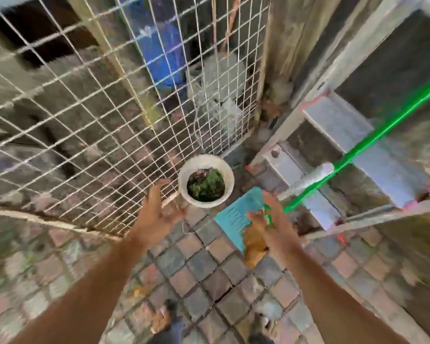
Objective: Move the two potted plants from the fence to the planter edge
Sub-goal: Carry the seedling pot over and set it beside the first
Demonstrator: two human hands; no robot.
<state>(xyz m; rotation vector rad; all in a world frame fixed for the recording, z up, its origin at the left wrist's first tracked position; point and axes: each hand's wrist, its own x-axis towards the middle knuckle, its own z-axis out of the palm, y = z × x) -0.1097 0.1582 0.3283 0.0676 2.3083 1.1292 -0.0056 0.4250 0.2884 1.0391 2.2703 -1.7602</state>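
A white pot (184,181) with a small green plant (206,186) hangs against the wire mesh fence (85,115), near its lower right corner. My left hand (157,214) is just left of and below the pot, fingers spread, fingertips close to its side. My right hand (273,224) is to the right of the pot, fingers apart, over a turquoise sheet (236,217). Neither hand holds anything. Only one pot is in view. The picture is blurred.
Behind the fence stand a blue barrel (162,50) and a pale bundle (221,78). A bright green pole (368,145) with a white grip crosses the right side over a metal step frame (343,125). Paving bricks (204,269) cover the ground. A brown leaf (253,247) lies on the turquoise sheet.
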